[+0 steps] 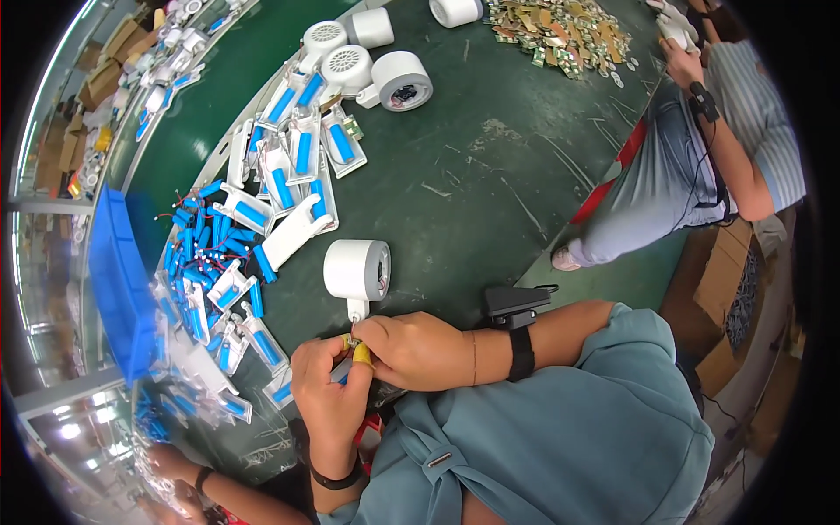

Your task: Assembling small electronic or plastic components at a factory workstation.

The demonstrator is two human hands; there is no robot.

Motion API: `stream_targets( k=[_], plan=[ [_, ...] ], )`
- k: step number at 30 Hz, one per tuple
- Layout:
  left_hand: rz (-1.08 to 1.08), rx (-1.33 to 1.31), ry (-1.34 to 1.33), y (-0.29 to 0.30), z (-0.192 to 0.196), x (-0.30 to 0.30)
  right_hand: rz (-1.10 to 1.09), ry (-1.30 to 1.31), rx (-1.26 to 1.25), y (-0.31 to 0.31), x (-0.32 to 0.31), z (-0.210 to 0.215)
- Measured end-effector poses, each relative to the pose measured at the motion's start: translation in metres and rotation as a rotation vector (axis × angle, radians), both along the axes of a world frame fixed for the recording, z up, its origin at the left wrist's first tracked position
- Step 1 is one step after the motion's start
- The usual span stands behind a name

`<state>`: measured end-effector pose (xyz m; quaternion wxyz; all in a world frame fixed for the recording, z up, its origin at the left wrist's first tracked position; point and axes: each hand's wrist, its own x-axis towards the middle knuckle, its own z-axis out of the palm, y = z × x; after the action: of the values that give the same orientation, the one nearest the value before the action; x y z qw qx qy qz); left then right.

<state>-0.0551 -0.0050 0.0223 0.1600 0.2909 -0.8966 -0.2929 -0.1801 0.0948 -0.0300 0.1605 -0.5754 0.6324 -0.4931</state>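
Observation:
A white fan head [354,269] with a grey rim lies on the table just beyond my hands, its short neck pointing toward me. A thin wire [353,327] runs from the neck to my fingertips. My right hand [416,352] is closed, thumb and forefinger pinching at the wire. Facing it, my left hand [327,389] is also closed in a pinch, but what it grips is hidden. Yellow covering [361,353] shows at the fingertips. Partly under my left hand lies a bit of blue, seemingly a battery in a white handle shell.
White handle shells with blue batteries [303,153] and loose batteries [206,232] cover the table's left side, beside a blue bin [122,284]. More fan heads [402,81] and a circuit-board heap [564,35] lie farther off. Co-workers' arms [731,144] appear at right and lower left.

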Motion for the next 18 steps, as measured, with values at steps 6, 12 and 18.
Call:
stream_targets(
  k=[6,12,18],
  plan=[
    [0.023,0.053,-0.016,0.003,0.001,0.001,0.013,-0.038,-0.019,0.002,0.001,-0.002],
    [0.027,0.001,-0.044,-0.002,-0.002,0.007,0.11,-0.2,0.066,0.011,-0.015,0.013],
    [-0.047,-0.071,-0.002,-0.009,-0.004,0.012,0.083,-0.094,0.247,0.023,-0.055,0.029]
  ],
)
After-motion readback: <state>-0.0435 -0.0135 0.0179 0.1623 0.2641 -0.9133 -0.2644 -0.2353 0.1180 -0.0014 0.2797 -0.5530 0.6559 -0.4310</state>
